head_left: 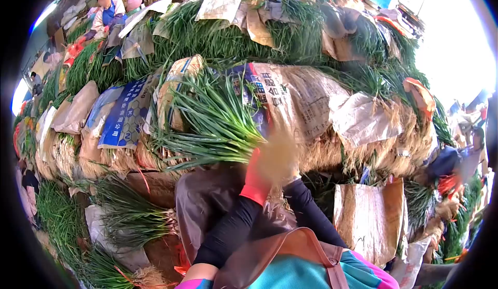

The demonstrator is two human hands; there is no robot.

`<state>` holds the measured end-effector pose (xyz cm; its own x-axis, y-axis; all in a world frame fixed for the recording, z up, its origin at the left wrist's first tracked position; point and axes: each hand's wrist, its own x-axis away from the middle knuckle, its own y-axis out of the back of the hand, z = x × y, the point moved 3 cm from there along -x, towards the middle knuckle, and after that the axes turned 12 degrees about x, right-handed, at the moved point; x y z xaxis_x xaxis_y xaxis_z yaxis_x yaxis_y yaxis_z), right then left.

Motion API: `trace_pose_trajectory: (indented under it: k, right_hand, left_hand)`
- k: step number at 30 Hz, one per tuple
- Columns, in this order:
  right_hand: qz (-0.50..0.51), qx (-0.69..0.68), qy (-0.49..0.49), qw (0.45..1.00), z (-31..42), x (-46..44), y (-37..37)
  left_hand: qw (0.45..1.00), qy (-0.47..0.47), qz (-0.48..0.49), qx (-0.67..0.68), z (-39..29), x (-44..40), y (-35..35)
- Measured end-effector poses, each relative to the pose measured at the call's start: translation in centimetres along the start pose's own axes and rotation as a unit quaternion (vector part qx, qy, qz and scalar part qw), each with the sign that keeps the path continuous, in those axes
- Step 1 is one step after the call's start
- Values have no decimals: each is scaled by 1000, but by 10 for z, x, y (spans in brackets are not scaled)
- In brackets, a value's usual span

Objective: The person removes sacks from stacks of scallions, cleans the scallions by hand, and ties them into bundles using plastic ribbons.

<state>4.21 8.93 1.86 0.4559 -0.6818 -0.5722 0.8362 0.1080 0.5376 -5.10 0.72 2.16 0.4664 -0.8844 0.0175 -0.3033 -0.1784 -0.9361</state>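
A large bunch of scallions (215,120) fans out to the left above my lap, its green leaves away from me and its pale stems at my hands. My left hand (254,179), in a red glove, is closed around the stem end. The tan, root-like end (279,157) is smeared by motion. My right hand (295,174) is beside that end, mostly hidden behind it and blurred, so its fingers do not show. Dark sleeves cover both forearms, and a brown apron (199,193) lies over my lap.
Ahead lies a long stack of scallions, roots toward me, partly covered by printed sacks (295,97) and a blue sack (126,115). Tied bundles (132,214) lie at lower left. A tan sack (369,219) stands at right. Other people sit behind the far stack and at right.
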Motion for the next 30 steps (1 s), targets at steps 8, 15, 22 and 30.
trace_pose_trajectory:
  k: [8,15,22,30]
  right_hand:
    - [191,-267,-49,943,74,-8,51]
    - [186,-192,132,954,166,-20,41]
    - [424,-215,191,859,260,45,-166]
    - [635,16,275,722,274,218,-353]
  left_hand:
    - [971,-62,15,231,10,66,-97]
    - [966,-171,124,152,-105,125,-109]
    - [895,-402,-95,-167,-240,186,27]
    - [785,-506,-330,135,-204,251,310]
